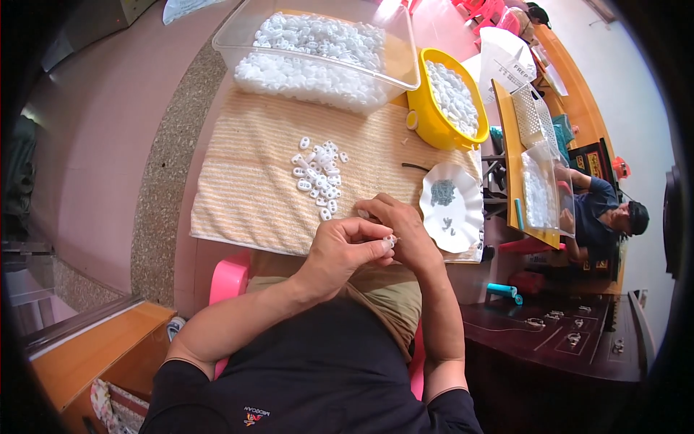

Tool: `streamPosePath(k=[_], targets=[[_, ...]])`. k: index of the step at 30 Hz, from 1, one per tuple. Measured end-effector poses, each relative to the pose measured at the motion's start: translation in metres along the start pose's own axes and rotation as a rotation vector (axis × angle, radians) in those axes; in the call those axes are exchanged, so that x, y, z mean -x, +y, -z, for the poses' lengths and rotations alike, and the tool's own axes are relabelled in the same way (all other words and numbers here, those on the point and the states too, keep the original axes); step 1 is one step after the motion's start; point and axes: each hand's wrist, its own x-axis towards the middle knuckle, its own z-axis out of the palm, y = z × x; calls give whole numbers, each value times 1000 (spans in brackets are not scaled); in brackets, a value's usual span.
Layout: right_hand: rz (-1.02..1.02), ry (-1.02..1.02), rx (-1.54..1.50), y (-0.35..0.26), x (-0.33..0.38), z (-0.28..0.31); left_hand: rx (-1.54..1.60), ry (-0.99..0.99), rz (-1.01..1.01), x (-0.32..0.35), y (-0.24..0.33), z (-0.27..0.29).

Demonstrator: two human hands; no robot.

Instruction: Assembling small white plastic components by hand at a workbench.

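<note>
Striped towel (246, 166) under white pieces (311, 173) and scalloped plate (466, 210)

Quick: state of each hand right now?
Left hand: closed, pinching a small white plastic piece.
Right hand: curled close beside that piece; whether it grips anything cannot be told.

The bare left forearm (242, 318) slants inward and the bare right forearm (444, 318) rises more steeply, both elbows bent. The left grip (340, 249), a bare hand, pinches with thumb and forefinger; the right grip (405, 228), bare too, curls just beside it, back upward.
</note>
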Motion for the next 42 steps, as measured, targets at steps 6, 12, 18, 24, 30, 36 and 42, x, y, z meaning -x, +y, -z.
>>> streamPosePath(k=[6, 12, 18, 24, 30, 36, 42], targets=[[-170, 46, -223, 0, 9, 5, 59, 24, -16, -4, 4, 7], [-369, 107, -681, 34, 26, -6, 18, 74, -31, -8, 7, 10], [-361, 113, -833, 37, 35, -3, 2, 113, 4, -11, 6, 13], [-330, 138, -978, 39, 37, -7, 4, 136, 27, -13, 4, 16], [-318, 147, -1060, 38, 36, -12, -2, 127, 41, -16, 1, 19], [-326, 152, -1123, 41, 38, -17, 4, 139, 59, -16, 1, 18], [-330, 141, -1149, 38, 36, -16, 25, 139, 67, -17, 1, 18]])
